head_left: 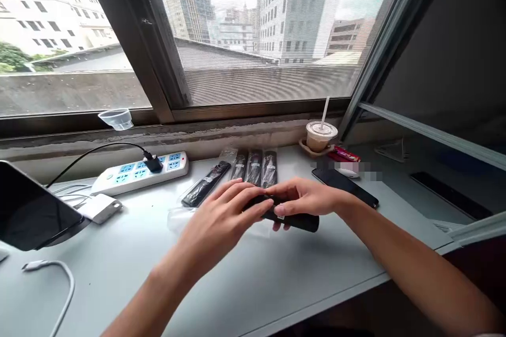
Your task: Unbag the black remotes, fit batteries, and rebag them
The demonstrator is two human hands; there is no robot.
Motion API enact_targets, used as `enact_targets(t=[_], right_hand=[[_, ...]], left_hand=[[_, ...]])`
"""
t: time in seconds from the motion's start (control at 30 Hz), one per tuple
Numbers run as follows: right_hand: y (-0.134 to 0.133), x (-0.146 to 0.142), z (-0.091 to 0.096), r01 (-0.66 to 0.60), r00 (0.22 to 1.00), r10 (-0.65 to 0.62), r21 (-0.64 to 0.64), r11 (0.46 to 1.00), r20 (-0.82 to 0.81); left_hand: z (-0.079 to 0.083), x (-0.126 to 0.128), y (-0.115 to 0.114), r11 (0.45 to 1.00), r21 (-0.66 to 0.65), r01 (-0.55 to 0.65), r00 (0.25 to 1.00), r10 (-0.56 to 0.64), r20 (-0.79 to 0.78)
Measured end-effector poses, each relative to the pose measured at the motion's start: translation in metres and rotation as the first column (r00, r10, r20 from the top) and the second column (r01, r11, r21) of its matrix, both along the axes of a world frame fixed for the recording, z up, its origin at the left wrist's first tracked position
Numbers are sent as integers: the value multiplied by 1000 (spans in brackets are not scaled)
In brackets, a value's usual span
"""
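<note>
Both my hands meet over a slim black remote-like bar [301, 222] just above the white desk [253, 279]. My left hand [220, 219] has its fingers stretched along the bar's left end, touching it. My right hand [302, 197] curls round the bar from above, thumb underneath. A crumpled clear plastic wrapper [176, 218] lies under my left hand. Behind them several similar black bars in clear plastic sleeves [253, 167] lie side by side near the window sill, one [206, 184] angled to the left.
A white power strip [139, 171] with a black plug and a white adapter [99, 207] lie at the left, beside a dark tablet [27, 210] and a white cable [59, 284]. A lidded drink cup with a straw [320, 136] and a black phone [344, 186] sit at the right.
</note>
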State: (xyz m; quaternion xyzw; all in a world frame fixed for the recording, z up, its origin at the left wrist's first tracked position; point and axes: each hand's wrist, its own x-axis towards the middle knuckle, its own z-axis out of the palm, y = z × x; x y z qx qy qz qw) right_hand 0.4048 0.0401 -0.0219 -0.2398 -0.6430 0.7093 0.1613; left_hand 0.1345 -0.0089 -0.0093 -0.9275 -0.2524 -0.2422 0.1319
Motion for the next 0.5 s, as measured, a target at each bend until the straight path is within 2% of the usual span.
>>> enact_targets(t=[0.07,0.13,0.2,0.27,0.4,0.5], right_hand=[[7,4,-5,76,994,-78,23,997,76],[16,8,-11,212,965,-223,91,973,138],[22,9,-15,302,942,-318,142,943,106],[25,8,-18,319,942,-331,158,935,57],[20,4,-17,270,961,-277,168,948,21],[18,3,-15,255,965,-261,179,950,11]], left_hand=[[3,-8,4,999,1,-51,999,51,-11],[4,-17,8,990,-12,-142,990,142,-9],[4,-23,11,974,-36,-222,975,222,-12],[2,-24,12,969,-61,-240,971,238,-35],[-4,-18,10,974,-80,-212,975,205,-84],[-6,-13,8,970,-70,-233,966,223,-129]])
